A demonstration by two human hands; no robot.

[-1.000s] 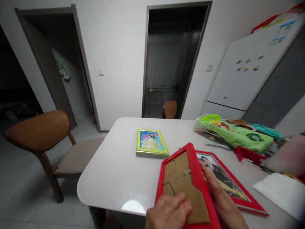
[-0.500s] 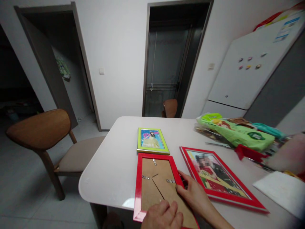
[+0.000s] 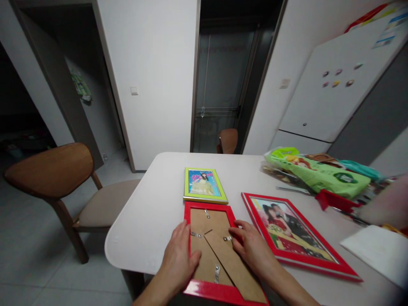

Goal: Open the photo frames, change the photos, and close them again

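A red picture frame (image 3: 208, 287) lies face down, its near end reaching past the table edge. Its brown backing board (image 3: 199, 219) carries a stand leg (image 3: 237, 272) and small metal clips, among them a near clip (image 3: 217, 274). My left hand (image 3: 178, 255) grips the frame's left side, fingers along the outer edge and thumb over the board. On the opposite side, my right hand (image 3: 251, 246) holds the right edge, fingertips beside the right clip (image 3: 227, 239). Touching or nearly touching the far end is a lime-green picture frame (image 3: 204, 198), face up.
Another red frame (image 3: 318, 271) with a photo lies face up at right. Behind it are a green plastic package (image 3: 331, 174), metal tweezers-like tool (image 3: 293, 190), a red-handled object (image 3: 334, 202) and white sheet (image 3: 379, 250). A wooden chair (image 3: 51, 170) stands left of the table (image 3: 143, 221).
My left hand has moved from the near end of the backing to the frame's left side, uncovering the near clip. My right hand has shifted slightly up along the right edge.
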